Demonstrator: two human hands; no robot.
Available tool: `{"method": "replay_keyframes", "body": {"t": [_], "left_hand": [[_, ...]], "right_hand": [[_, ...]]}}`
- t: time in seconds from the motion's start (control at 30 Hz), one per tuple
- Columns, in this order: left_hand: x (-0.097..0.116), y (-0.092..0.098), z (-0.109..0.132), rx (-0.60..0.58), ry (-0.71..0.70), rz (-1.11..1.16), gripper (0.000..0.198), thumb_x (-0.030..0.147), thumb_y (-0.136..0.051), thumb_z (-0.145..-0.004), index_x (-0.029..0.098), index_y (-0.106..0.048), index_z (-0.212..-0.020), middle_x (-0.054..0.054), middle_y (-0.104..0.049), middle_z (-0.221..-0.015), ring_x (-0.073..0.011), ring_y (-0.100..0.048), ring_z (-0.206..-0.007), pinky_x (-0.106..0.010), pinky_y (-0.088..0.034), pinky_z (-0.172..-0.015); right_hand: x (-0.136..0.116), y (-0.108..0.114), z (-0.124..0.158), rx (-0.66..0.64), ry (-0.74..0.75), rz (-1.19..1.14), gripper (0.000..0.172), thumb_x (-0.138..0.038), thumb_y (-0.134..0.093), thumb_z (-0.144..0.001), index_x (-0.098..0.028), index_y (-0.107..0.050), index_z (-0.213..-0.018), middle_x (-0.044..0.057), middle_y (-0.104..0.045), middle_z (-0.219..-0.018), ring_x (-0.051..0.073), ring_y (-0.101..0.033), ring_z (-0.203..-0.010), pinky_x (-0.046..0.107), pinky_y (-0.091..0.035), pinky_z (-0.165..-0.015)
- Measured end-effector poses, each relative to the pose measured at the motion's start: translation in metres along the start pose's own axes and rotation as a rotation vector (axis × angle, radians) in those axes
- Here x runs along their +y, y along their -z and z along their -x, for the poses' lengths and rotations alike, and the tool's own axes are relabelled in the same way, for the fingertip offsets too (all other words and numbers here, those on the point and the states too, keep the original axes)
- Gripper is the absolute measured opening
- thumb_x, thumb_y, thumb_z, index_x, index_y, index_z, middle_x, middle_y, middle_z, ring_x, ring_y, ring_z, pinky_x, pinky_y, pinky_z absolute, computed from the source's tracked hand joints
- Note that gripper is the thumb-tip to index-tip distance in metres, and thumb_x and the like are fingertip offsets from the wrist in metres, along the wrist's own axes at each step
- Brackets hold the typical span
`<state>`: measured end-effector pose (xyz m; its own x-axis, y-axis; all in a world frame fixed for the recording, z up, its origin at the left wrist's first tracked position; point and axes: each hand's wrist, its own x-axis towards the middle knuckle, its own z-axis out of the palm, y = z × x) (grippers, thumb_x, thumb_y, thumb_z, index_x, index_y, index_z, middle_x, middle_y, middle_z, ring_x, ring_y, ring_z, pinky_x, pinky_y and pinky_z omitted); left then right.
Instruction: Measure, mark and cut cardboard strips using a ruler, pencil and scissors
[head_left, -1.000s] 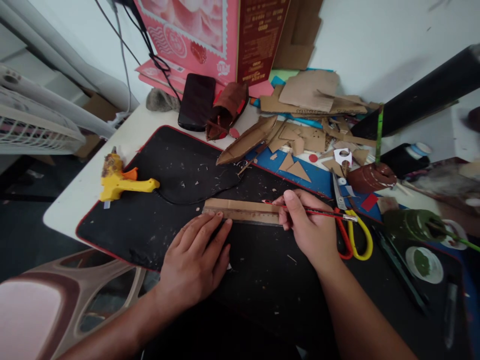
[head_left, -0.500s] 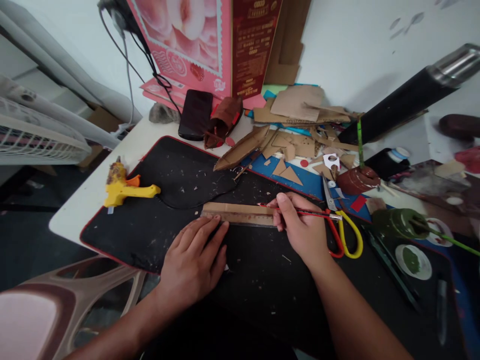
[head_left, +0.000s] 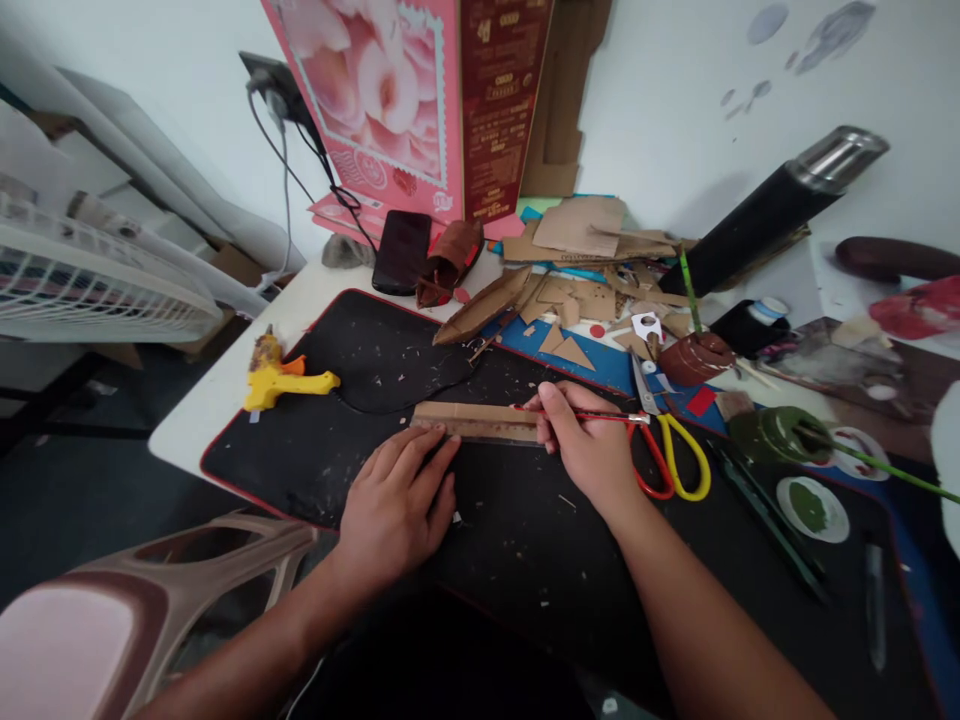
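Observation:
A narrow strip of brown cardboard (head_left: 472, 411) lies on the black mat in front of me, with a clear ruler (head_left: 491, 431) along its near edge. The fingers of my left hand (head_left: 397, 490) are stretched out, and their tips press on the ruler's left end. My right hand (head_left: 581, 440) is closed round a red and black pencil (head_left: 600, 414). The pencil's tip is at the strip's upper right part, and the fingers partly cover the ruler's right end. Just right of that hand lie scissors (head_left: 684, 460) with red and yellow handles.
A yellow glue gun (head_left: 285, 380) rests on the mat (head_left: 300, 450) at left, its cord trailing right. Cardboard scraps (head_left: 577, 300), a phone (head_left: 401, 252) and a pink box (head_left: 375, 110) are behind. Paint jars (head_left: 697, 358), a green paint dish (head_left: 814, 508) and a black flask (head_left: 757, 220) stand right.
My view has shifted, so the table and background sit differently in the picture. Both hands keep about the same places on the ruler and strip, the pencil still in my right hand.

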<state>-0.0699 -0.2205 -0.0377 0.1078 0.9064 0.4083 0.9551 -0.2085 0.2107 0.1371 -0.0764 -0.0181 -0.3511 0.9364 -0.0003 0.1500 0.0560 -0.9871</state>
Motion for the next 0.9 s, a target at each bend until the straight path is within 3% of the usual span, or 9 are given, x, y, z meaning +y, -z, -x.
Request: {"method": "replay_keyframes", "body": {"t": [0.33,0.9], "left_hand": [[0.0012,-0.0019,0.0010,0.035,0.002,-0.003,0.034,0.019,-0.058,-0.103,0.014,-0.073,-0.133,-0.015,-0.076,-0.131,-0.0325,-0.069,-0.124,-0.049,-0.061,-0.103],[0.0020,-0.0038,0.0013,0.041,0.003,-0.044,0.035,0.018,-0.057,-0.102,0.016,-0.076,-0.131,-0.015,-0.077,-0.130,-0.0316,-0.070,-0.122,-0.047,-0.062,-0.101]], "right_hand": [[0.0050,-0.0020,-0.0019,0.001,-0.009,-0.029,0.051,-0.066,-0.064,-0.103,-0.021,-0.073,-0.083,-0.002,-0.061,-0.056,0.013,-0.054,-0.046,0.026,-0.043,-0.049],[0.0022,-0.0032,0.0000,0.047,0.040,-0.058,0.056,-0.071,-0.062,-0.101,-0.019,-0.073,-0.082,-0.003,-0.060,-0.054,0.012,-0.052,-0.044,0.026,-0.042,-0.048]]}}
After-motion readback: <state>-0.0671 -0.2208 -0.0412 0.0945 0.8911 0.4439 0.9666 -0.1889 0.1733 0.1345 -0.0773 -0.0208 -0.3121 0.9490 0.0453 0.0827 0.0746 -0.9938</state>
